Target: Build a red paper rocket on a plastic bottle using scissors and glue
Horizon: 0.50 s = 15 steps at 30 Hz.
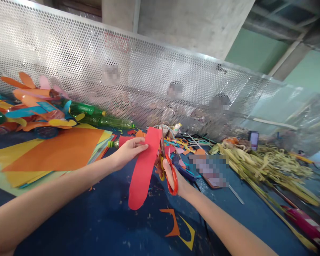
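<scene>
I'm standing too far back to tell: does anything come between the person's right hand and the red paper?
Only the scissors: the right hand holds them, blades at the upper right edge of the red paper. Nothing else visible stands between.

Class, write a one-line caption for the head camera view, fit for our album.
Left hand steadies a red paper strip while the right holds scissors.

At left of the frame we see a stack of coloured paper (61,149) below green bottles (88,112). Paper scraps (173,227) lie at the lower centre. We see dried leaves (272,170) at right, above a pink object (304,220), and a perforated metal screen (77,60) across the upper frame.
</scene>
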Motion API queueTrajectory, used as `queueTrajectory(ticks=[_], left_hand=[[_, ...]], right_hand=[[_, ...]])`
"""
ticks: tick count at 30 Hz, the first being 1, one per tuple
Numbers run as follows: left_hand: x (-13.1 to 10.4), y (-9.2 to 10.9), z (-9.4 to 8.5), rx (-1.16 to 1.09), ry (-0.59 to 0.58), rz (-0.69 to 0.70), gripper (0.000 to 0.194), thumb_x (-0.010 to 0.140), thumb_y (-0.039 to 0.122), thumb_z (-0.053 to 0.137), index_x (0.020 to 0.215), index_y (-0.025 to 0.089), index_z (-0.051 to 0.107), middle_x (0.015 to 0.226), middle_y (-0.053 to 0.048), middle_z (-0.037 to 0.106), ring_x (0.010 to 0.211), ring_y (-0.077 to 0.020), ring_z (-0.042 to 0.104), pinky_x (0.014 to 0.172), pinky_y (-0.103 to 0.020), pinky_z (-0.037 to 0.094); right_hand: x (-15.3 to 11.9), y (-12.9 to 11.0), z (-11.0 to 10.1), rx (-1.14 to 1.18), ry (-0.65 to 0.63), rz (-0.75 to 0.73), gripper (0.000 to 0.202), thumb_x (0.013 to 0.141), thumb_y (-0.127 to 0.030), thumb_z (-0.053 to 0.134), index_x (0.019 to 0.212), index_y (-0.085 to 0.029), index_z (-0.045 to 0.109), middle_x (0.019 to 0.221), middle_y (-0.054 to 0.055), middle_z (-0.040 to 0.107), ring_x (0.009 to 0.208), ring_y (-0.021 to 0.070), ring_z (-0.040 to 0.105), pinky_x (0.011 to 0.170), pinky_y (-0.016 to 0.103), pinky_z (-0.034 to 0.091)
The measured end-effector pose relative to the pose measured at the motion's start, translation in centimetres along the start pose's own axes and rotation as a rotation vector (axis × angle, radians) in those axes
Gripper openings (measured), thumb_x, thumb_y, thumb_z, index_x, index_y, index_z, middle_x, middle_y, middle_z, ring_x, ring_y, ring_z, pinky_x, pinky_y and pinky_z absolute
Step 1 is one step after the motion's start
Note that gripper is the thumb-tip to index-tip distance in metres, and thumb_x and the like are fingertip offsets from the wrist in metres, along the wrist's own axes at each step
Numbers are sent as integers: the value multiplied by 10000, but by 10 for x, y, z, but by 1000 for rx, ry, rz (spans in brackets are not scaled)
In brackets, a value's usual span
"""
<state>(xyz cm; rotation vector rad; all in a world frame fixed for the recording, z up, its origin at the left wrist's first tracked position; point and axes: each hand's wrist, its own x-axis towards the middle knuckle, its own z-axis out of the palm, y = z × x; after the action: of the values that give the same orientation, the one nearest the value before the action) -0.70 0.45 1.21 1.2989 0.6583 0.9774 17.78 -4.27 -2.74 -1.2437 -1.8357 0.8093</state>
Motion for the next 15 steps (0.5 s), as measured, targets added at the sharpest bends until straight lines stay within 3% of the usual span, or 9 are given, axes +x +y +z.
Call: queueTrajectory(ticks=[6, 11, 15], left_hand=[[4, -8, -5, 72, -35, 45, 190, 760, 326, 627, 853, 165, 588, 791, -6, 653, 684, -116, 600, 616, -207, 449], [1, -5, -3, 31, -70, 17, 222, 759, 326, 629, 905, 161, 603, 859, -31, 673, 771, -150, 624, 717, -255, 470], [-1, -5, 0, -6, -27, 10, 283, 763, 373, 619, 950, 160, 613, 915, -56, 685, 772, -167, 634, 704, -269, 482]], right_hand=[[1, -5, -5, -20, -30, -33, 425, 889, -553, 217, 721, -215, 411, 677, 9, 457, 673, 177, 454, 655, 323, 412], [1, -5, -3, 73, -61, 25, 432, 871, -575, 263, 858, -205, 486, 730, 29, 513, 689, 187, 506, 660, 328, 457], [-1, 1, 2, 168, -79, 63, 460, 863, -577, 294, 1027, -202, 504, 833, 59, 559, 699, 190, 542, 638, 323, 478]])
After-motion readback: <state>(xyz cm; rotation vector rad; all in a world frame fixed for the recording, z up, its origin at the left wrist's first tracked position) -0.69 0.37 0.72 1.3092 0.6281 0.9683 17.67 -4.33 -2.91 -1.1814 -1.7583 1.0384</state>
